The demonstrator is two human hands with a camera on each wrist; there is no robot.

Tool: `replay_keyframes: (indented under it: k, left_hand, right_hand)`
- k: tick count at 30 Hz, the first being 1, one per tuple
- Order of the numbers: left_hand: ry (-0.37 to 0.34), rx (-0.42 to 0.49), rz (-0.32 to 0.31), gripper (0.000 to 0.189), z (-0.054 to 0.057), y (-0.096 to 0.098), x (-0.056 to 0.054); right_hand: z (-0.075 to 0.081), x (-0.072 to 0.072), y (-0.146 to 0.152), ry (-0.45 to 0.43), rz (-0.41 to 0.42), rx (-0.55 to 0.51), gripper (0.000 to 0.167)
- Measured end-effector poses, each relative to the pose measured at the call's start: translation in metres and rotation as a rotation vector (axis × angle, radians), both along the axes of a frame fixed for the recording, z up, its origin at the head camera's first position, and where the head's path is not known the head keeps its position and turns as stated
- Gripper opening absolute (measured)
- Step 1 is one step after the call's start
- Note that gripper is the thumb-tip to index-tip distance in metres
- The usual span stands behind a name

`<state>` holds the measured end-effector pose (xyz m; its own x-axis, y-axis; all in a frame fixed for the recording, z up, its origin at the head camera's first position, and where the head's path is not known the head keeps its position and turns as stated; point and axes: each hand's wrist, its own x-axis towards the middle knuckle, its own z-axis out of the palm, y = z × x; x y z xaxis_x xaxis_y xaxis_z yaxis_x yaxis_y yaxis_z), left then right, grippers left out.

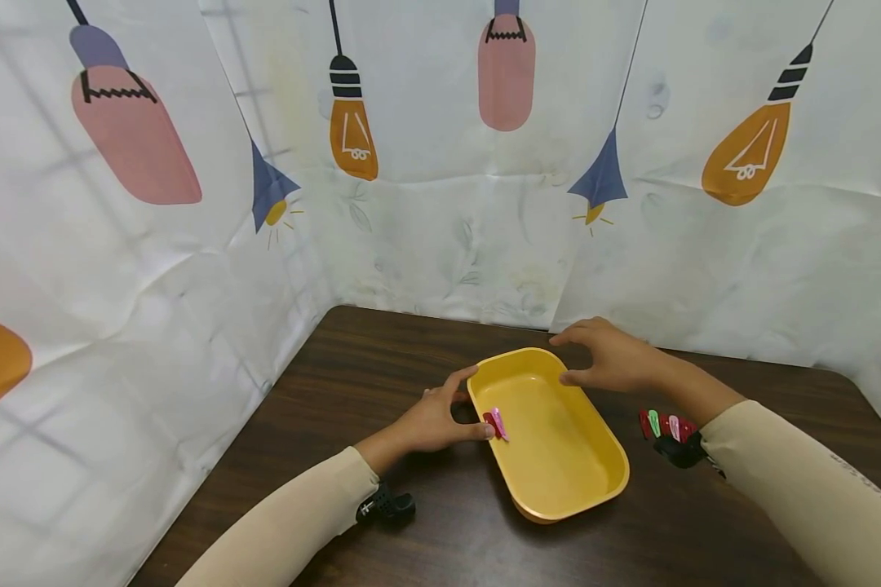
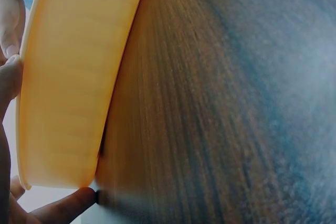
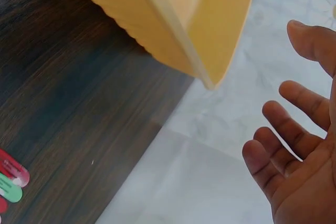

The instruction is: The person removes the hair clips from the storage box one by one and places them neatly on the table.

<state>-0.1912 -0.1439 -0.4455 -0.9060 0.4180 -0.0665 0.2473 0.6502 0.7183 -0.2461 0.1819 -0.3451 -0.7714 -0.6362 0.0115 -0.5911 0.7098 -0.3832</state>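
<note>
A yellow plastic tray [image 1: 558, 424] with raised sides stands on the table. My left hand [image 1: 436, 417] holds its left side, the thumb on the rim [image 2: 19, 77] and the fingers spread to the far left corner. Just by that thumb, a pink hair clip [image 1: 499, 423] and a red hair clip [image 1: 489, 422] lie against the tray's inner left edge. My right hand [image 1: 613, 356] hovers by the far right corner with fingers loosely spread and nothing in them; in the right wrist view, a gap shows between this hand [image 3: 302, 156] and the tray [image 3: 173, 30].
A row of red, green and pink hair clips [image 1: 664, 425] lies on the dark wooden table [image 1: 382, 342], beside my right wrist. White sheeting [image 1: 440, 244] printed with hanging lamps rises behind the table and along its left side. A black strap [image 1: 385, 504] is on my left wrist.
</note>
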Motion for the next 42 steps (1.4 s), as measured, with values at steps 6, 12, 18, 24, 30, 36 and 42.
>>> replay_keyframes:
  k: [6, 12, 18, 24, 30, 36, 42]
  left_hand:
    - [-0.002, -0.008, 0.011, 0.103, 0.001, 0.000, 0.001]
    - [-0.012, -0.004, 0.010, 0.103, 0.002, 0.000, 0.001]
    - [-0.013, 0.002, -0.002, 0.103, 0.001, 0.000, 0.001]
    - [-0.016, 0.005, -0.008, 0.103, 0.002, -0.001, 0.001]
    - [-0.019, 0.004, -0.010, 0.103, 0.003, -0.001, 0.001]
    - [-0.020, -0.005, -0.010, 0.104, 0.004, -0.001, 0.001]
    - [-0.021, -0.006, -0.011, 0.104, 0.004, -0.001, 0.001]
  right_hand:
    - [-0.001, -0.002, -0.013, -0.027, 0.022, -0.004, 0.060]
    - [-0.004, -0.003, -0.024, -0.032, 0.063, -0.007, 0.060]
    - [-0.009, -0.003, -0.033, -0.041, 0.089, -0.023, 0.056]
    - [-0.012, -0.002, -0.043, -0.028, 0.111, -0.025, 0.054]
    - [-0.018, -0.002, -0.050, -0.055, 0.108, -0.025, 0.053]
    - [-0.025, -0.004, -0.055, -0.064, 0.115, -0.021, 0.054]
    - [-0.032, -0.003, -0.063, -0.084, 0.125, -0.020, 0.055]
